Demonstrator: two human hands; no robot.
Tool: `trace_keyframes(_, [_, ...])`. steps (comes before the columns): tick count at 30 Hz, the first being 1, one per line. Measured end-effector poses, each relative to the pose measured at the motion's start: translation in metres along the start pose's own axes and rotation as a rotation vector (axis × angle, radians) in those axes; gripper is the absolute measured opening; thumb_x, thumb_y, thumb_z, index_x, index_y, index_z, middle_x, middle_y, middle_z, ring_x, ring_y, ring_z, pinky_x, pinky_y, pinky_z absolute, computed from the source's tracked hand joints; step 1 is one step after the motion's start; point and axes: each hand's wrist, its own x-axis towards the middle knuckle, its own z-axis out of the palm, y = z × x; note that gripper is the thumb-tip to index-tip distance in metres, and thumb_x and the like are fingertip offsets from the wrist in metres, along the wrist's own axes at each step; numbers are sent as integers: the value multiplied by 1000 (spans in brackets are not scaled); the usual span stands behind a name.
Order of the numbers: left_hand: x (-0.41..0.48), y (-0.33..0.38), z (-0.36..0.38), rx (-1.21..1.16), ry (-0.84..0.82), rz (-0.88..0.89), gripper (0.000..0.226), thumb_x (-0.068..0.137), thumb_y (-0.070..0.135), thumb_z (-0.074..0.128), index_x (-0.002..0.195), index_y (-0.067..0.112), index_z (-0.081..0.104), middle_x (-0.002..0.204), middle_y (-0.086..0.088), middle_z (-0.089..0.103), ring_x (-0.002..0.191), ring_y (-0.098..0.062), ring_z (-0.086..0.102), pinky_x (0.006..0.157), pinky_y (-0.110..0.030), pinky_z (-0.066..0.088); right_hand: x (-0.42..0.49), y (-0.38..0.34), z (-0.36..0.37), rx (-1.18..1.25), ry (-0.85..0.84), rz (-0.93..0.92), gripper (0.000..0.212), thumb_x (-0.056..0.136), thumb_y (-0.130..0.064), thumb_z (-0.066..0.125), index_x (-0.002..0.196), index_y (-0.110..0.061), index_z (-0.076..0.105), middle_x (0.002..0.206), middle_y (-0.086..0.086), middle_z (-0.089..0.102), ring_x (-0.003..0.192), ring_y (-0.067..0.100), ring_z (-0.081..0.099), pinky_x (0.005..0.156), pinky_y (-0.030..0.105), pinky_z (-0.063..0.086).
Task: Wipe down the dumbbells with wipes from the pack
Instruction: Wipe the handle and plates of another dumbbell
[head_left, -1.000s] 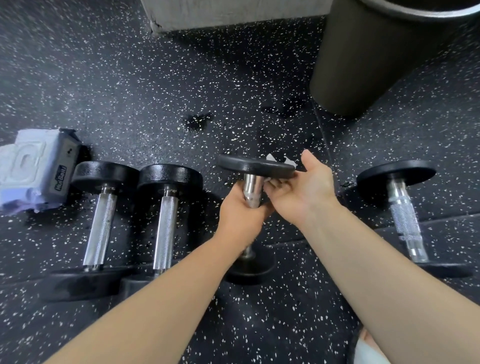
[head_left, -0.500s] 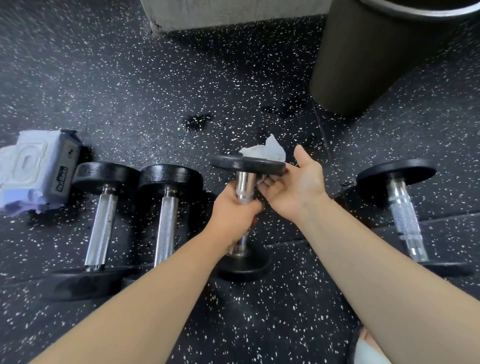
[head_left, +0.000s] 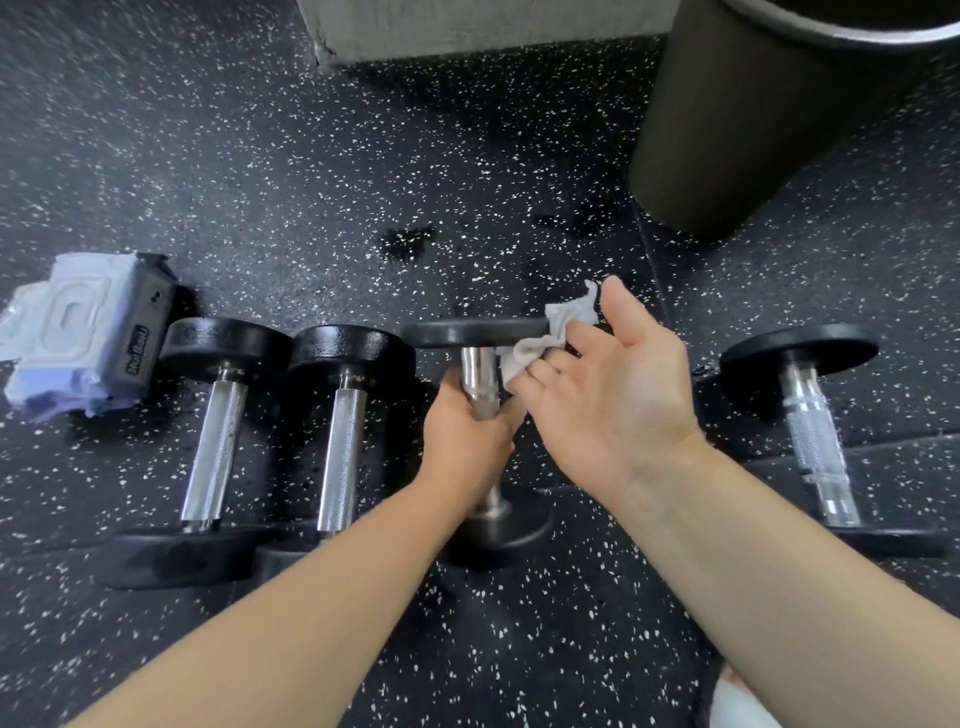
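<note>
Left hand (head_left: 467, 436) grip closed on heavy black-ended chrome dumbbell (head_left: 480, 389) at its slippery handle; right hand (head_left: 608, 384) grip pinches limp grey wipe (head_left: 545, 343)

Left hand (head_left: 467, 436) fisted, right hand (head_left: 608, 384) half-open

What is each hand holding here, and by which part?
The left hand grips the tilted dumbbell around its chrome handle, near the upper plate. The right hand holds a crumpled wipe in its fingertips against that plate's edge.
</note>
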Motion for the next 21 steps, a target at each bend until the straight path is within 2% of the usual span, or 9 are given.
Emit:
trace_keyframes(2, [-1, -1, 5, -55, -18, -40, 23, 84, 10, 67, 99, 17, 52, 75, -7, 61, 59, -18, 54, 51, -29, 48, 1, 1, 0, -41, 7, -15, 67, 98, -43, 42, 150, -4, 24, 141, 18, 46, 132, 21, 44, 116, 43, 31])
trace_keyframes(6, [3, -3, 9, 9, -49, -52, 27, 78, 0, 64, 94, 17, 50, 74, -9, 59, 52, -17, 52, 53, -31, 45, 30, -9, -11, -15, 83, 42, 64, 98, -49, 38, 133, 4, 47, 132, 17, 54, 119, 28, 54, 111, 40, 37])
trace_keyframes(9, [4, -5, 7, 26, -53, -77, 29, 79, -1, 64, 89, 21, 49, 72, -5, 56, 52, -15, 51, 51, -30, 45, 44, -11, -20, 0, 114, 77, 66, 99, -51, 34, 126, 6, 54, 133, 21, 55, 119, 31, 54, 111, 41, 37])
trace_keyframes(11, [4, -5, 7, 39, -63, -65, 27, 79, 0, 63, 90, 20, 49, 71, -5, 56, 51, -14, 51, 50, -29, 44, 38, -10, -17, 36, 97, 73, 67, 99, -48, 37, 133, 9, 46, 128, 19, 55, 112, 28, 54, 111, 41, 37])
trace_keyframes(14, [7, -6, 4, 36, -70, -66, 27, 80, 0, 64, 99, 12, 49, 70, -7, 55, 48, -13, 50, 45, -26, 42, 20, -10, -12, 68, 24, 57, 73, 98, -44, 40, 147, 7, 23, 139, 23, 45, 127, 34, 48, 115, 46, 30])
trace_keyframes(18, [9, -4, 3, 36, -82, -106, 28, 81, 3, 66, 100, 13, 47, 74, -10, 56, 51, -15, 52, 45, -24, 43, 17, -15, -9, 42, 2, 48, 77, 98, -45, 41, 150, 4, 13, 141, 31, 41, 128, 41, 48, 113, 49, 34])
trace_keyframes(21, [11, -2, 5, 42, -72, -109, 30, 79, 1, 66, 97, 15, 48, 77, -11, 56, 55, -18, 53, 50, -29, 46, 38, -14, -9, 3, 72, 67, 73, 98, -49, 39, 145, 6, 29, 137, 26, 48, 122, 37, 53, 110, 46, 38])
